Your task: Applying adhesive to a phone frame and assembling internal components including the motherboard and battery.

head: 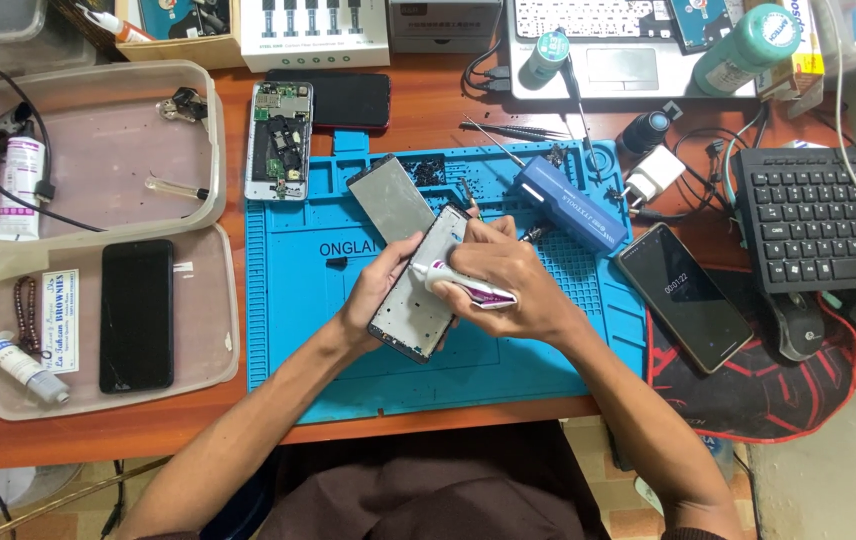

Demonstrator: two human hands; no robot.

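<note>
My left hand [373, 295] grips a phone frame [422, 290], a grey rectangular chassis tilted over the blue silicone work mat [288, 330]. My right hand [503, 270] holds a small white and purple glue tube [463, 286] with its nozzle against the frame's left edge. A loose dark screen panel [390, 197] lies on the mat just above my hands. An opened phone with its circuit board exposed [279, 140] rests at the mat's top left corner.
A clear plastic tray [88, 150] with a tube and cable sits left, its lid [203, 330] holding a black phone [136, 315]. A lit phone [684, 296], keyboard [818, 215], mouse [798, 325], blue tool case [573, 203], laptop [608, 50] and bottles crowd the right and back.
</note>
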